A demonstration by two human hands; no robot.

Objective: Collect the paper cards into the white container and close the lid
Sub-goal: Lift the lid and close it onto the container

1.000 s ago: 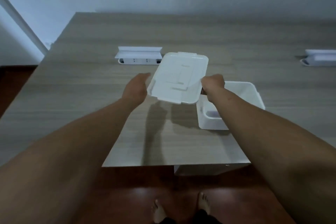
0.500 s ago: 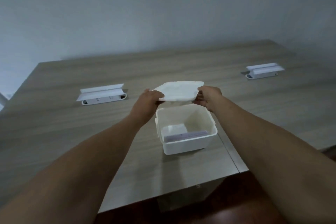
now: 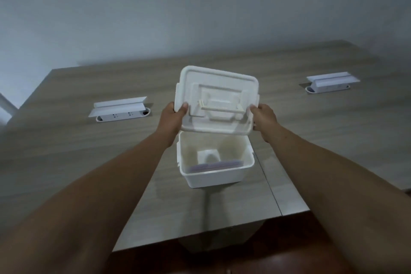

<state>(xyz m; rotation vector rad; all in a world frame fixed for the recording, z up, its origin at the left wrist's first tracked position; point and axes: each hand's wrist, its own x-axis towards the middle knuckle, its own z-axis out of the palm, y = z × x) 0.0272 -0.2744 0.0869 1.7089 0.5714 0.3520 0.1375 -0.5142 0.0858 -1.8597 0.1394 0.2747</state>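
The white container [image 3: 213, 176] stands open on the wooden table, near its front edge. Paper cards [image 3: 214, 165] with purplish edges lie inside it, against the near wall. The white lid [image 3: 219, 87], with a flat handle on top, hangs tilted just above the container's far rim, its top face toward me. My left hand [image 3: 172, 118] grips the lid's left edge, thumb on top. My right hand [image 3: 264, 119] grips its right edge.
Two white power-socket boxes with raised flaps are set into the table [image 3: 66, 151]: one at the left [image 3: 121, 110], one at the far right [image 3: 329, 83]. A seam in the tabletop runs just right of the container. The table's front edge lies close below it.
The lid has tipped up from nearly flat, so its top face and handle now show. Both hands keep their grip. The view has shifted closer to the container.
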